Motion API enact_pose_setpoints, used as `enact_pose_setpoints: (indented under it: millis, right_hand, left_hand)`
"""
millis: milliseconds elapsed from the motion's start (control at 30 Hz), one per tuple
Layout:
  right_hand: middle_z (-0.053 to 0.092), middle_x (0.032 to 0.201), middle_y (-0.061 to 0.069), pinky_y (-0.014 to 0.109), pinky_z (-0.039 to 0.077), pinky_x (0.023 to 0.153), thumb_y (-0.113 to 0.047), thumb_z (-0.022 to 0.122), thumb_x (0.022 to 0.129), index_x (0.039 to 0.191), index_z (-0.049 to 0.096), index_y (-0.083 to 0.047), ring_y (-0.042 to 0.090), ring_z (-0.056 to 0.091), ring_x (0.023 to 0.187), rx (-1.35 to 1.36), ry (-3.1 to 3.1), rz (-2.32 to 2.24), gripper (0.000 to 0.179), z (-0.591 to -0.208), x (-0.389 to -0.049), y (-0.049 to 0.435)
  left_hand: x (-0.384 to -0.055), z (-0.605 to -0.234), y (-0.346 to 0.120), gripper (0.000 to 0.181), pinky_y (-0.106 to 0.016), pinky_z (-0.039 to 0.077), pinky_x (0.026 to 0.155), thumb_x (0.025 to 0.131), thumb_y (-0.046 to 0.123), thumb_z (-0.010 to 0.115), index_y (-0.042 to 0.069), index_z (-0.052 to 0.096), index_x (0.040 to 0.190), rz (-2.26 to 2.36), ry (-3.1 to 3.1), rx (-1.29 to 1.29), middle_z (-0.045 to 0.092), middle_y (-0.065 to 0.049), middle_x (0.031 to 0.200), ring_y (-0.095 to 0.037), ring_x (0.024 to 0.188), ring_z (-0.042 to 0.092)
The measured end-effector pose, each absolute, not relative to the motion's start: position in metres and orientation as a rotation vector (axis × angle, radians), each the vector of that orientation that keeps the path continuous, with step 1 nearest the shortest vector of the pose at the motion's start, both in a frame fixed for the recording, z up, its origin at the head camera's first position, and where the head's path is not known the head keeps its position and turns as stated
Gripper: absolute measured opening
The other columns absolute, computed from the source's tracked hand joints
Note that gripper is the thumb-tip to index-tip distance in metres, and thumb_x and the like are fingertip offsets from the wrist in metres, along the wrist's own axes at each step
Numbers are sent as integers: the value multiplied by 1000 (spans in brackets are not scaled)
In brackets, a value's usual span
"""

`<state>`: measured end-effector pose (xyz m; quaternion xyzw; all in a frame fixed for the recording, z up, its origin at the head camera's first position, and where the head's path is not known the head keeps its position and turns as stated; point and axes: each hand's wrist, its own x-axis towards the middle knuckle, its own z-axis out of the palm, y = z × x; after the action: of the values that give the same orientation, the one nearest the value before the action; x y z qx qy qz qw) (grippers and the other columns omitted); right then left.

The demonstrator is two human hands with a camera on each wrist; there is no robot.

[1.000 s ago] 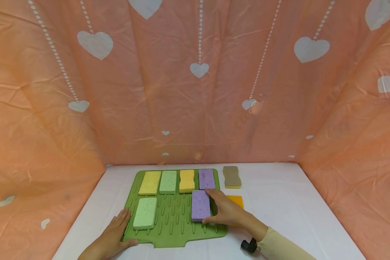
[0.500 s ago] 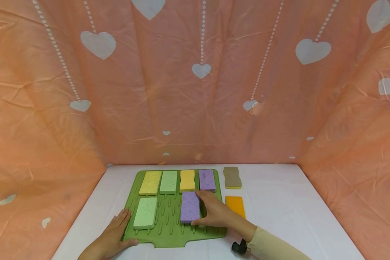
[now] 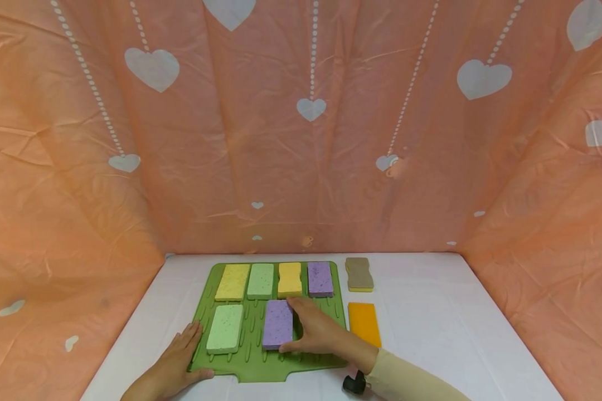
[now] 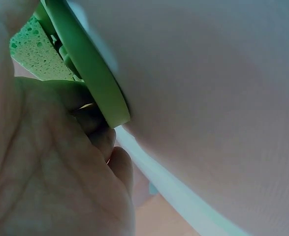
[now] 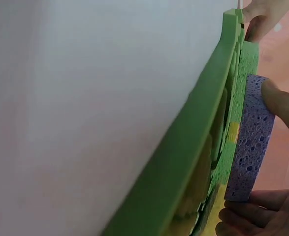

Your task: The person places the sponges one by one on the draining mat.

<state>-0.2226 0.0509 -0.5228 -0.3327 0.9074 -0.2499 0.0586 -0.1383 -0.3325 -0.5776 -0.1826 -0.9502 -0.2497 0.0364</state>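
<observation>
My right hand [image 3: 316, 331] holds a purple sponge [image 3: 278, 324] by its two ends, thumb at the near end and fingers at the far end. In the right wrist view this purple sponge [image 5: 252, 140] stands between thumb and fingers, close over the mat. My left hand [image 3: 174, 359] rests at the left edge of the green ridged mat [image 3: 261, 374], fingers extended along it. The left wrist view has the left hand [image 4: 55, 162] with fingertips against the mat's rim [image 4: 97, 81]. A light green sponge [image 3: 225, 328] lies on the mat between both hands.
Along the mat's far edge lie a yellow sponge [image 3: 233, 282], a green sponge [image 3: 261, 280], a wavy yellow sponge [image 3: 290, 279] and another purple sponge [image 3: 320, 278]. Right of the mat are a grey-topped sponge [image 3: 359, 273] and an orange sponge [image 3: 364, 323]. Orange curtains [image 3: 301, 167] enclose the table.
My right hand has carried the purple sponge leftward across the mat's front half, toward the light green one. More of the orange sponge shows now. The left hand has stayed put.
</observation>
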Motion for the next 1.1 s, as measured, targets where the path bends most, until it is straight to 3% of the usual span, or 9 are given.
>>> enact_pose_setpoints:
  millis: [267, 400, 467, 500, 567, 633, 900, 1100]
  right_hand:
    - [41, 169, 17, 48, 40, 124, -67, 86, 83, 168, 32, -3, 31, 42, 154, -1015, 2736, -765, 120, -525, -222, 38]
    - [41, 169, 17, 48, 42, 123, -67, 86, 83, 168, 33, -2, 31, 42, 154, -1032, 2723, -770, 119, -525, -222, 31]
    - [42, 168, 17, 46, 42, 122, -67, 85, 83, 167, 34, -2, 31, 43, 154, -1037, 2723, -760, 118, -525, -222, 28]
    - [42, 168, 17, 46, 42, 122, -67, 86, 83, 167, 34, -2, 30, 43, 153, -1040, 2724, -756, 118, -525, -222, 26]
    - [43, 167, 17, 44, 42, 122, -67, 86, 83, 166, 34, -2, 30, 43, 153, -1043, 2723, -751, 118, -526, -222, 23]
    - [43, 167, 17, 44, 43, 122, -67, 86, 82, 166, 35, -1, 30, 44, 153, -1049, 2720, -750, 118, -526, -223, 21]
    - [42, 167, 16, 43, 44, 121, -68, 84, 83, 167, 34, -3, 29, 42, 154, -1033, 2702, -752, 118, -526, -223, 12]
    - [42, 168, 16, 42, 44, 121, -68, 84, 84, 167, 33, -2, 29, 42, 155, -1033, 2701, -743, 118, -526, -224, 6]
  left_hand:
    - [-138, -576, -333, 117, -1, -17, 109, 86, 65, 79, -22, 38, 152, -762, -2928, -539, 34, -44, 161, 22, 140, -19]
    - [-137, -573, -332, 117, -5, -18, 112, 87, 64, 79, -22, 37, 153, -796, -2936, -540, 33, -45, 161, -6, 161, -9]
    - [-137, -573, -332, 116, -5, -18, 112, 87, 63, 79, -23, 37, 152, -793, -2927, -546, 33, -45, 160, -7, 161, -8]
    - [-137, -574, -332, 116, -5, -18, 112, 87, 63, 79, -23, 38, 152, -784, -2918, -555, 33, -45, 160, -6, 161, -9]
    - [-138, -577, -332, 116, -1, -17, 110, 86, 63, 80, -23, 39, 151, -756, -2901, -555, 35, -45, 159, 14, 149, -18]
    - [-139, -579, -333, 115, 0, -16, 110, 85, 63, 81, -23, 41, 150, -727, -2886, -557, 36, -44, 159, 26, 138, -20]
    - [-137, -577, -333, 117, -1, -15, 111, 85, 66, 80, -21, 39, 153, -763, -2908, -513, 33, -41, 163, 12, 149, -9]
    - [-138, -579, -334, 116, -1, -15, 111, 85, 64, 81, -22, 40, 151, -753, -2894, -532, 34, -42, 161, 24, 138, -15]
